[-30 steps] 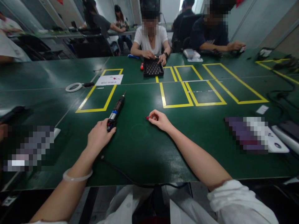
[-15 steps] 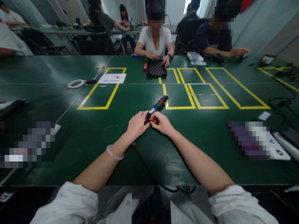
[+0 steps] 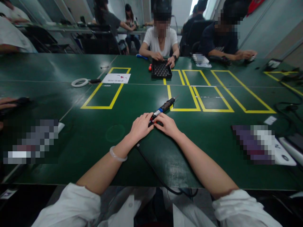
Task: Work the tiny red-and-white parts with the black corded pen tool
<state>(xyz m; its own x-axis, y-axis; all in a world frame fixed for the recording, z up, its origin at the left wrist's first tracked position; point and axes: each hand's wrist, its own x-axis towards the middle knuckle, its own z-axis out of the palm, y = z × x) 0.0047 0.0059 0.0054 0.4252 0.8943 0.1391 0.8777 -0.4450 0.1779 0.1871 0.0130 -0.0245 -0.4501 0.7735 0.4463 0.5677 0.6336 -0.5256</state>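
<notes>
A corded electric screwdriver lies on the green table, its thin bit pointing away and to the right. It has a black and grey front, a blue ring and a silver band. My left hand is closed around its rear part, hiding much of that end. Against the same part, my right hand has its fingers curled, with thumb and fingertips close to the left thumb. A small patch of red shows between the hands; what the right fingertips pinch there, if anything, is hidden. The black cord runs from under my left wrist over the front edge.
Yellow tape outlines mark the table. A white card and a white ring-shaped object lie at left. Across the table, a person handles a black tray. Blurred flat items lie at right.
The view has shifted slightly. My right fingers have closed in against the screwdriver, and the orange-red bit seen by them earlier is now mostly covered. The left hand keeps its hold.
</notes>
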